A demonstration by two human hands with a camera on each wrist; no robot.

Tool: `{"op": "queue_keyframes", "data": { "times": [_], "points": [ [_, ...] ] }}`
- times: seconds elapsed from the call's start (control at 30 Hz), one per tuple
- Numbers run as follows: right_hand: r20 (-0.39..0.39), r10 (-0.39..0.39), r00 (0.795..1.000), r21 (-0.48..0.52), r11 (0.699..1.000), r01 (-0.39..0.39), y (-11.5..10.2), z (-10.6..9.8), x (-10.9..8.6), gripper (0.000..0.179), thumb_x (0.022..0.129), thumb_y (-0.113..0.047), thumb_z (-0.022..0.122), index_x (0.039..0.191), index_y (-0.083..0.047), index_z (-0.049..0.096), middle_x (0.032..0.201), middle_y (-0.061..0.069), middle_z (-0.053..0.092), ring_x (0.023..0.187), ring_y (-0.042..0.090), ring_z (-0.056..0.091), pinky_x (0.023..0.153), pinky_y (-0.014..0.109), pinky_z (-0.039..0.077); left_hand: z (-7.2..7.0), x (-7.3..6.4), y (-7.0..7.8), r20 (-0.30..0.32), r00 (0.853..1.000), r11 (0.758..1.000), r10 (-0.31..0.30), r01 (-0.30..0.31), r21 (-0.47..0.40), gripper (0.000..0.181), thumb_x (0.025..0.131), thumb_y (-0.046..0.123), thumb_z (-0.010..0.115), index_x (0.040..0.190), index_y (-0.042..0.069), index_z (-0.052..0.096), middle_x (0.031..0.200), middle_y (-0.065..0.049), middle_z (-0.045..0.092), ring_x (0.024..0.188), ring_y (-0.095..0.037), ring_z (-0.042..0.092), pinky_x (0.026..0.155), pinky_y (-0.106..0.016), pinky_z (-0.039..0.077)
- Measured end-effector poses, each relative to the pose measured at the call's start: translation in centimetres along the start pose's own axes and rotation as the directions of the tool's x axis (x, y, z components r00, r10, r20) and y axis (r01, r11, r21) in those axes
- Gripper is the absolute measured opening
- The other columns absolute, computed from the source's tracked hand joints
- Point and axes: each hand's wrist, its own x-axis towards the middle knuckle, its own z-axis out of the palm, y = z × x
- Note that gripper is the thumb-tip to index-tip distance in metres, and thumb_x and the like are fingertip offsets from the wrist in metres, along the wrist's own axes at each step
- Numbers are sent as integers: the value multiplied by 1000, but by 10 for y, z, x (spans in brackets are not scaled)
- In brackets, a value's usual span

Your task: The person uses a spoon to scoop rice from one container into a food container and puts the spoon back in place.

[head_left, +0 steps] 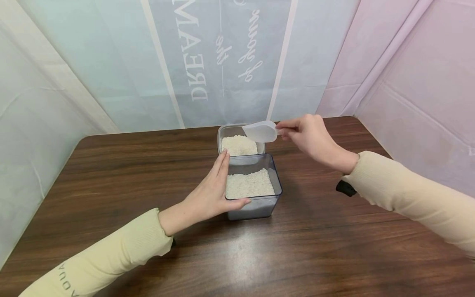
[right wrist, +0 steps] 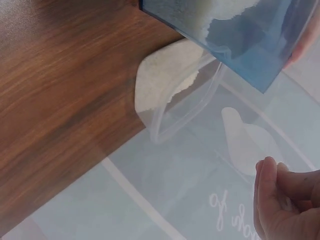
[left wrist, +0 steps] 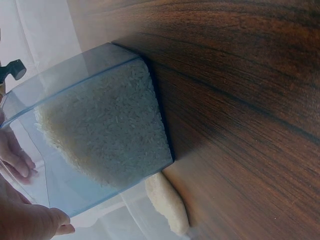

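A blue-tinted clear container [head_left: 259, 206] of white rice [head_left: 250, 184] stands on the table. My left hand [head_left: 213, 187] holds it at its left side, thumb along the near wall and fingers towards the far corner; the left wrist view shows rice through its wall [left wrist: 110, 120]. Behind it is a clear, lower container [head_left: 222, 131] with rice [head_left: 239, 145] in it. Between thumb and fingers, my right hand [head_left: 306, 134] pinches the handle of a translucent white scoop [head_left: 261, 131], its tip over the rear container's right part. No rice shows in the scoop [right wrist: 250, 145].
The containers stand on a dark wood-grain table [head_left: 156, 177], the rear one close to the back edge. A pale curtain [head_left: 230, 95] with printed lettering hangs behind the table. Pink-white cloth [head_left: 426, 95] hangs on the right.
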Motion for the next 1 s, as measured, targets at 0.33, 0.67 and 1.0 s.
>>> {"op": "queue_keyframes", "data": {
  "times": [0.33,0.67,1.0],
  "points": [
    [0,-4,1000,8,1000,4,-10,-13,-4,18,84,-2,61,99,-3,71,90,13,69,75,23,67,49,9,39,-3,1,2,13,1000,1000,-17,17,-7,109,74,54,66,142,-8,8,150,-18,2,138,-21,8,106,-35,25],
    [-46,-31,998,-13,999,30,-19,-22,-11,17,81,1,63,95,-4,73,88,11,70,73,19,67,48,10,39,-2,1,2,11,1000,1000,-15,15,-8,109,74,54,66,142,-8,8,150,-18,2,138,-22,8,107,-35,25],
    [-97,-113,989,-35,993,110,-25,-31,-27,16,80,0,63,89,-7,75,75,7,70,60,-2,60,41,13,30,1,-1,0,-2,1000,1000,-6,6,5,109,74,55,65,142,-8,8,150,-18,3,138,-21,8,107,-35,25]
  ]
}}
